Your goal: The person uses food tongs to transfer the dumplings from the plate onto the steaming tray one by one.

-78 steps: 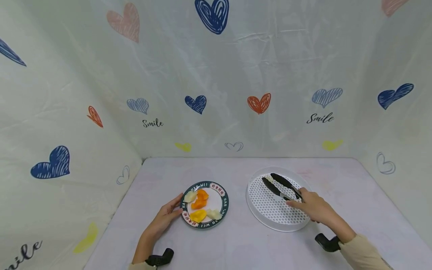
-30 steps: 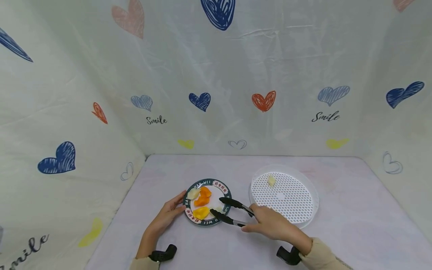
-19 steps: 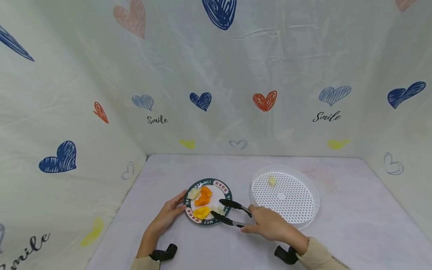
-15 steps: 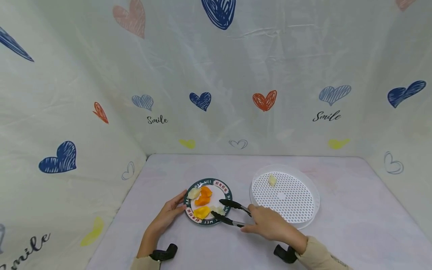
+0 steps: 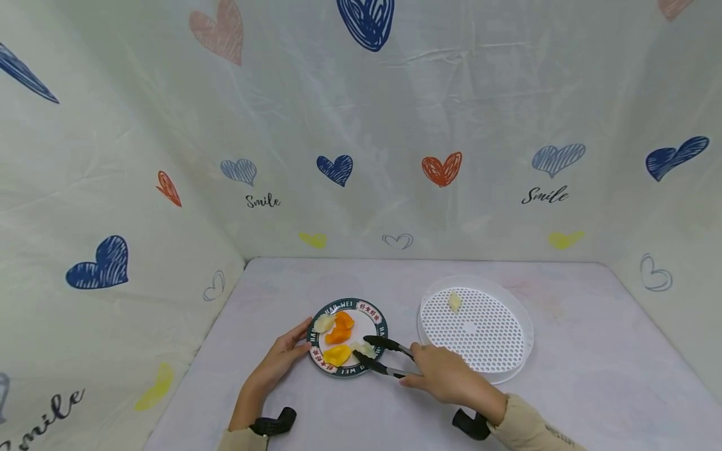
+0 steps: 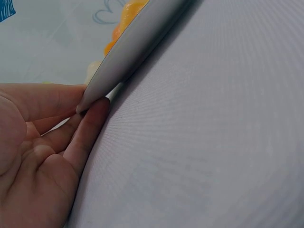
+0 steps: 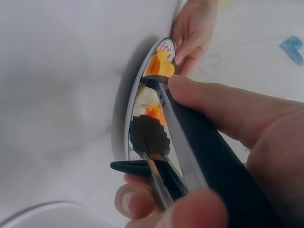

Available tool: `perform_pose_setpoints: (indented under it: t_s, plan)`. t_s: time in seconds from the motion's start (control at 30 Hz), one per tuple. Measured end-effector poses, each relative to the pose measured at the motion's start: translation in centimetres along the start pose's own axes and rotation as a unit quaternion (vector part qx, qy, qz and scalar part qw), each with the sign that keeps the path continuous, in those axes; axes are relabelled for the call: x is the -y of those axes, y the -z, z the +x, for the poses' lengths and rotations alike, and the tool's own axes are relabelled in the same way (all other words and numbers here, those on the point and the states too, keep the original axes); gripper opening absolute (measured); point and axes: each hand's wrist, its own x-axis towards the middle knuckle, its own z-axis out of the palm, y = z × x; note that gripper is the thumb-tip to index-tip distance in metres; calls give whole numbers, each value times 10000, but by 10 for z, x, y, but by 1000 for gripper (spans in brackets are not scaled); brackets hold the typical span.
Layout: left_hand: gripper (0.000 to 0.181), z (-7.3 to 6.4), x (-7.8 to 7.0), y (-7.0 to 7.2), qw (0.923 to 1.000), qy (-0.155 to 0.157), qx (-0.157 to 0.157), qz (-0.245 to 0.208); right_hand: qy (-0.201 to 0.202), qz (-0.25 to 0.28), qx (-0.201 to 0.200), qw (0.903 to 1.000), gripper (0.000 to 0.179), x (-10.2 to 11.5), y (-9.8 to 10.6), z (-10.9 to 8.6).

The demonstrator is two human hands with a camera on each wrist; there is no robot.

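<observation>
My left hand [image 5: 277, 362] pinches the left rim of a round plate [image 5: 362, 324] with a dark green patterned border. In the left wrist view the thumb lies on the upper side and fingers are underneath. On it are orange pieces [image 5: 338, 335], a yellow piece [image 5: 336, 356] and pale pieces, one [image 5: 324, 323] at the upper left. My right hand [image 5: 447, 374] grips a pair of tongs [image 5: 382, 342] with black scalloped tips. Those tips stand apart over the plate's right side, either side of another pale piece [image 5: 365, 349], which they partly hide.
Right of the plate sits a round white tray [image 5: 479, 332] with a perforated base. One pale piece [image 5: 454, 302] lies near its upper left. Behind the white table [image 5: 395, 413] hangs a heart-printed curtain [image 5: 485, 113].
The tongs moved left from the tray to the plate, leaving a pale piece on the tray. Lately their tips drew slightly closer together. My left hand keeps its hold on the plate.
</observation>
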Motion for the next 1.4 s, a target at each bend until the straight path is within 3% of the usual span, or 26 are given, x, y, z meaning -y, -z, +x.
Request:
perform_pose_setpoints:
  t_s: [0.43, 0.8, 1.07, 1.4]
  plan:
    - [61, 2, 1, -1, 10000, -7, 69, -11, -198, 345, -13, 9992, 54, -3, 4, -2]
    - [60, 3, -1, -2, 10000, 14, 54, 0, 60, 859, -364, 9956, 60, -17, 28, -9]
    - [60, 1, -2, -2, 10000, 20, -8, 25, 41, 1109, -578, 9921, 52, -29, 48, -19]
    - [59, -1, -4, -3, 9999, 86, -71, 7, 22, 1025, -896, 9907, 44, -55, 63, -34]
